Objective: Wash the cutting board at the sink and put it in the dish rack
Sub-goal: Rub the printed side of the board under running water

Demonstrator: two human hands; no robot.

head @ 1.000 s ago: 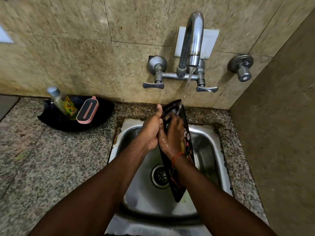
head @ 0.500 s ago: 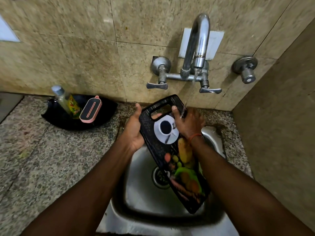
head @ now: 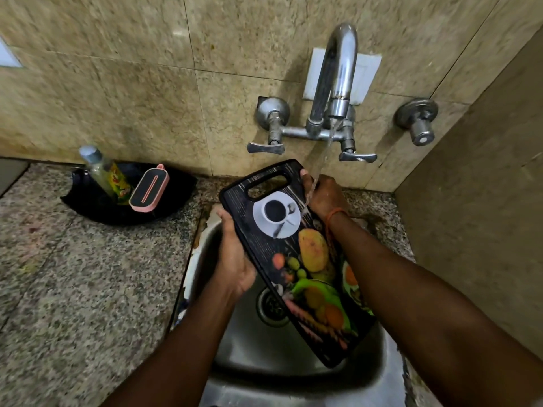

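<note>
A black cutting board (head: 293, 254), printed with a coffee cup and fruit, is held tilted face-up over the steel sink (head: 252, 342). Its handle slot points toward the wall. My left hand (head: 235, 257) grips its left edge from below. My right hand (head: 323, 195) holds its upper right edge near the handle. Water runs from the chrome tap (head: 338, 83) onto my right hand and the board's right edge. No dish rack is in view.
A black tray (head: 88, 204) at the back left of the granite counter (head: 73, 289) holds a soap bottle (head: 102, 171) and a pink-edged scrubber (head: 148, 190). A separate wall valve (head: 418, 124) sits right of the tap. A side wall (head: 484, 215) closes the right.
The board turned from edge-on to face-up. My left hand slid down its left edge, and my right hand moved from its face to the upper right edge under the stream.
</note>
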